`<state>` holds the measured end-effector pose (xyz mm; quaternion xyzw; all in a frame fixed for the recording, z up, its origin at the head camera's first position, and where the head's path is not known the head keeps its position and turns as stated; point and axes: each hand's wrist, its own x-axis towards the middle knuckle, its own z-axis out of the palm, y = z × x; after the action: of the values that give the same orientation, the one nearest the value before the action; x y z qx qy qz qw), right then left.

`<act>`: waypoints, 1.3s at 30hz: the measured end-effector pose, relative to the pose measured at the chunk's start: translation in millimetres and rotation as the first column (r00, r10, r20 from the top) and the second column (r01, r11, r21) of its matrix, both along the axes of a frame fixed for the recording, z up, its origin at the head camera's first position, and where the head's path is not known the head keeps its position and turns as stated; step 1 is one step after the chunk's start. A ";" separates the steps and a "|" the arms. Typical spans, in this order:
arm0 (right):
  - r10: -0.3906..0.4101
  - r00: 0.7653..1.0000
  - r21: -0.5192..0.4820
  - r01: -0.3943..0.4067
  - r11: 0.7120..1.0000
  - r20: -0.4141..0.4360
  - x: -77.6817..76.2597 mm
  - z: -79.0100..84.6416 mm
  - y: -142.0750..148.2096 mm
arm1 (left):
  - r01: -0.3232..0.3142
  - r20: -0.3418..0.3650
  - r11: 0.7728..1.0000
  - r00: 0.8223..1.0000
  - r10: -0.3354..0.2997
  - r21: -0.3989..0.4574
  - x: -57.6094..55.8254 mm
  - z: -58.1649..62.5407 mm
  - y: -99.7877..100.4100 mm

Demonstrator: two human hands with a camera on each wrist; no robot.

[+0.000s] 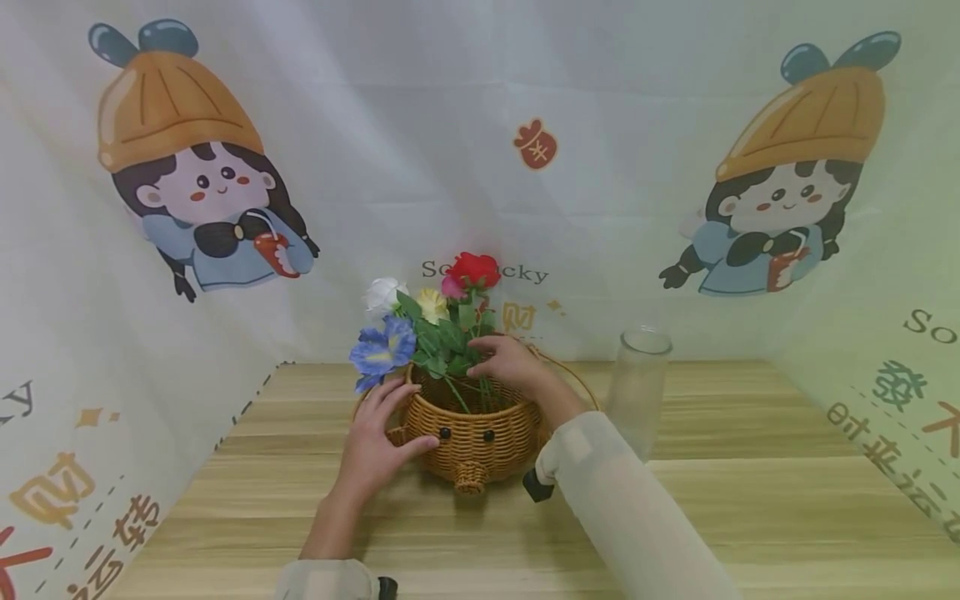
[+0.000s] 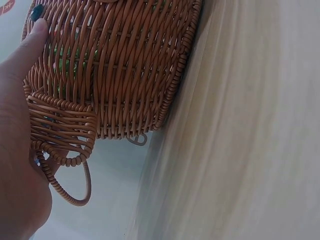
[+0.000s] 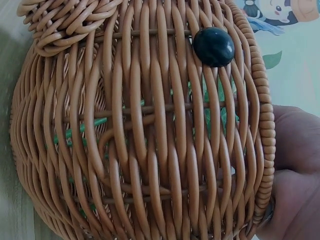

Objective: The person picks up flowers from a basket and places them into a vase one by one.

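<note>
A brown wicker basket [image 1: 472, 446] with black bead eyes and a woven snout stands upright on the table, holding artificial flowers. Among them are a red rose [image 1: 476, 270], a white flower [image 1: 385, 296], a yellow flower [image 1: 432, 306] and a blue flower [image 1: 384, 345]. My left hand [image 1: 378, 429] grips the basket's left side, fingers at the rim and thumb on the front beside an eye [image 2: 37, 12]. Over the right rim reaches my right hand [image 1: 513, 367], its fingers among the leaves and green stems [image 1: 486, 392]. Whether they pinch a stem is hidden.
To the right of the basket stands a tall clear glass vase [image 1: 637, 400]. The light wood table [image 1: 750, 508] is enclosed by a printed white cloth backdrop [image 1: 615, 208]. A thin wicker handle [image 1: 577, 379] arches at the basket's right side.
</note>
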<state>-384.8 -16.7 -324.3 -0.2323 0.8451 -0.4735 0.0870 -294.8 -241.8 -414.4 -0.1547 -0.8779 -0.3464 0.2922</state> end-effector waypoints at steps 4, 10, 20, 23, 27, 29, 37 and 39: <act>0.006 1.000 0.026 -0.006 1.000 0.015 1.4 1.4 -0.8 | 0.006 -0.016 1.000 1.000 -0.006 0.001 0.0 -0.1 0.7; 0.004 1.000 0.014 -0.004 1.000 0.009 2.9 2.2 -0.8 | 0.011 -0.005 1.000 1.000 -0.011 0.010 0.6 1.0 1.0; -0.039 0.998 -0.131 0.045 0.990 0.044 -0.6 -1.1 3.8 | 0.010 -0.012 1.000 1.000 -0.010 0.009 1.0 1.2 0.0; -0.037 0.998 -0.148 0.044 0.988 0.045 0.4 -0.4 5.7 | 0.010 -0.013 1.000 1.000 -0.010 0.005 0.6 0.7 -0.1; -0.033 0.998 -0.169 0.040 0.985 0.046 2.3 1.0 7.0 | 0.009 -0.010 1.000 1.000 -0.009 0.004 0.5 0.8 0.0; -0.024 0.999 -0.186 0.033 0.982 0.047 2.3 1.1 7.4 | 0.010 -0.011 1.000 1.000 -0.010 0.004 0.3 1.3 0.3; 0.001 0.999 -0.225 0.008 0.974 0.039 2.7 1.1 8.0 | 0.009 -0.014 1.000 1.000 -0.009 -0.002 0.0 2.2 0.6; 0.006 0.999 -0.225 0.001 0.974 0.031 2.0 0.0 7.5 | 0.005 -0.009 1.000 1.000 -0.005 -0.003 0.0 1.2 0.1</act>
<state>-382.8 -9.2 -324.2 -0.2341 0.7845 -0.5695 0.0742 -294.8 -241.8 -413.3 -0.1589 -0.8768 -0.3450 0.2950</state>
